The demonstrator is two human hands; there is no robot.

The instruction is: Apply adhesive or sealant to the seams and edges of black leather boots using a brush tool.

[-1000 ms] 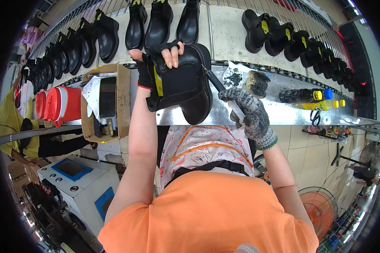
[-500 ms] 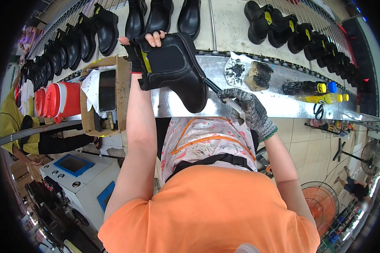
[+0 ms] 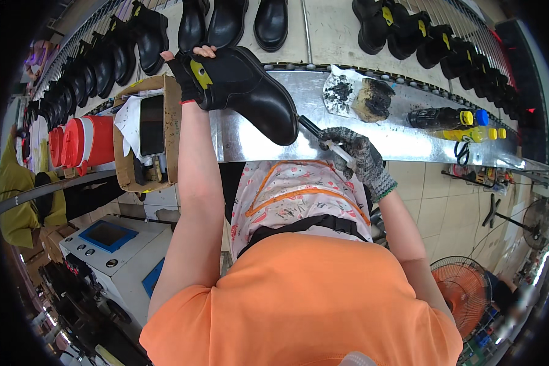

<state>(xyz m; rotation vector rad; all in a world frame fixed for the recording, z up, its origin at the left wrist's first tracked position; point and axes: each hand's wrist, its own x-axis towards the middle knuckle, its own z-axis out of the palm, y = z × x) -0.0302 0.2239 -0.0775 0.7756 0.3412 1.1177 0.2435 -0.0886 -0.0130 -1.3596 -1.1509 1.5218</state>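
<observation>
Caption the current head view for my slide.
Left hand holds a black boot; gloved right hand holds a pen-like tool near the toe.

Near 11 o'clock in view, our left hand grips a black boot; our grey-gloved right hand holds a slim tool, its tip at the boot's edge. Bottles lie toward 2 o'clock on our metal surface; a carton sits at 10.
</observation>
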